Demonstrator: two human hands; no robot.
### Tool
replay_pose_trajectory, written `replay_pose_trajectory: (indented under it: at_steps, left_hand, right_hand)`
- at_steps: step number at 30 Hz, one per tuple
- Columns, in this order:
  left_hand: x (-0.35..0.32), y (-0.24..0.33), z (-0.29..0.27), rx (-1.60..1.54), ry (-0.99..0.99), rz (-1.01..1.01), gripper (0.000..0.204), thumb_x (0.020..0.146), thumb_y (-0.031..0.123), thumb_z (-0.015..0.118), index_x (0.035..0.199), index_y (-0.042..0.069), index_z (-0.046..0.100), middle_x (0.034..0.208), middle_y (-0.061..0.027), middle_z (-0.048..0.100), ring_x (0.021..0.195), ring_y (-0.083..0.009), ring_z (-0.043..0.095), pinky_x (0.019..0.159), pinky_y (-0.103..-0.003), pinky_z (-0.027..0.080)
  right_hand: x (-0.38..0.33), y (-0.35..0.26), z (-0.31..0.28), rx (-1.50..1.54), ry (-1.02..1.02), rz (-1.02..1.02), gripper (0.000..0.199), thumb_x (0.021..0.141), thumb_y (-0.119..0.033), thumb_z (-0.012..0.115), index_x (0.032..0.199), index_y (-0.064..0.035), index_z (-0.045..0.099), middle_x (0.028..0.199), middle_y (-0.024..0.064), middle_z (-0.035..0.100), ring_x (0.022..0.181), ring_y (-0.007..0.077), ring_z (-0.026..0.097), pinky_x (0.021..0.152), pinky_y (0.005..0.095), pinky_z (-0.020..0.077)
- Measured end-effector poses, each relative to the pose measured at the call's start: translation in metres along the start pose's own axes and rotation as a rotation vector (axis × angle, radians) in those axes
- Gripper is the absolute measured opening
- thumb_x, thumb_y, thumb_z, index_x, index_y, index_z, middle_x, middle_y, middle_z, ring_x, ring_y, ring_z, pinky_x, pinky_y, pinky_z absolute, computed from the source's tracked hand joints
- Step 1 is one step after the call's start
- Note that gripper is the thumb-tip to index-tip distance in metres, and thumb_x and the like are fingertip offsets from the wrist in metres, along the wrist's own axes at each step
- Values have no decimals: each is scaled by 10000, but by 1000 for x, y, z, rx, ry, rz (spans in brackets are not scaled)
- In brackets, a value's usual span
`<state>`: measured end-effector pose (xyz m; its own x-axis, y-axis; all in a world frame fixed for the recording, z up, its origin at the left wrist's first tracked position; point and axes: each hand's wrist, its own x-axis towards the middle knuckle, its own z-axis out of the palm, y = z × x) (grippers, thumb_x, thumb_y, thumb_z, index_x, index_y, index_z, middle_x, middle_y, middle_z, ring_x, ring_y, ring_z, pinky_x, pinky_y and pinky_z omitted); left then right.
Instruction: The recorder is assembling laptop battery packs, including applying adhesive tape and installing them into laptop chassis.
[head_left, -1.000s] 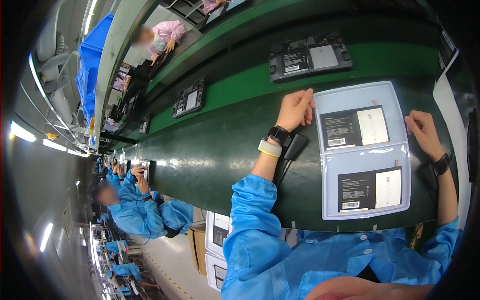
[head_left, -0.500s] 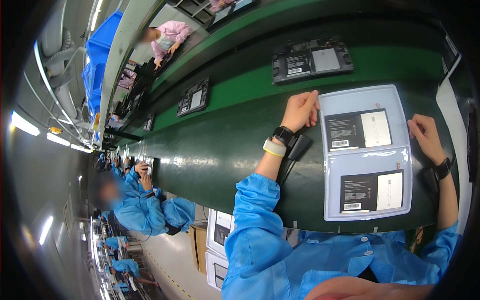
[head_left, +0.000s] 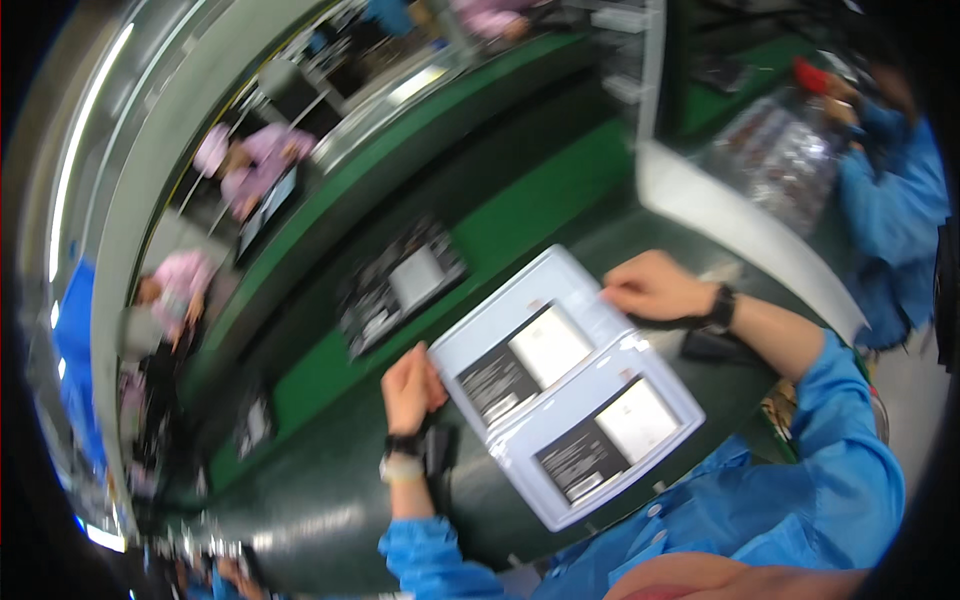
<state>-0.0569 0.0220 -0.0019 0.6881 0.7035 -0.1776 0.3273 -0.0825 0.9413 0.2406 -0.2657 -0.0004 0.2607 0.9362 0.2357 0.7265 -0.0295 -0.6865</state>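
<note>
A pale, translucent plastic tray (head_left: 500, 312) lies tilted across the dark green bench in front of me. It has two compartments, and a flat black-and-white battery rests in each: one battery (head_left: 525, 362) in the far compartment, the other battery (head_left: 608, 442) in the near one. My left hand (head_left: 410, 388) holds the tray's left rim with curled fingers. On the opposite side, my right hand (head_left: 655, 287) is closed at the right rim, thumb and fingers together. Both wrists wear dark bands.
Beyond the tray, an opened tablet-like device (head_left: 400, 285) sits on the green strip, with another device (head_left: 253, 427) farther left. A black adapter-like block (head_left: 438, 450) lies by my left wrist. A white curved partition (head_left: 740, 215) separates a blue-sleeved co-worker (head_left: 890, 190) beside clear plastic packaging (head_left: 775, 150).
My view has swung to the right, so the tray appears turned and farther left in the picture. Both hands are still at its opposite rims. The partition and right-hand co-worker now show.
</note>
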Motion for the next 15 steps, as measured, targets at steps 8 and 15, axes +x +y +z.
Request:
replay_pose_trajectory:
  at_steps: [8, 15]
  left_hand:
    - [5, -6, -1, -20, -29, 82, 439, 1049, 349, 479, 744, 46, 566, 509, -48, 554, 372, -114, 525, 322, -201, 344]
    - [5, -3, -1, -23, -23, 81, 446, 1051, 345, 475, 745, 35, 570, 518, -50, 563, 379, -111, 527, 330, -199, 351]
  right_hand:
    - [-10, -7, -6, 20, 2, 22, 341, 968, -323, 576, 755, -63, 637, 634, 41, 650, 562, 218, 602, 562, 351, 450]
    - [-6, -4, -5, 12, -6, 13, 348, 972, -321, 569, 747, -62, 633, 626, 37, 651, 557, 218, 609, 561, 351, 451]
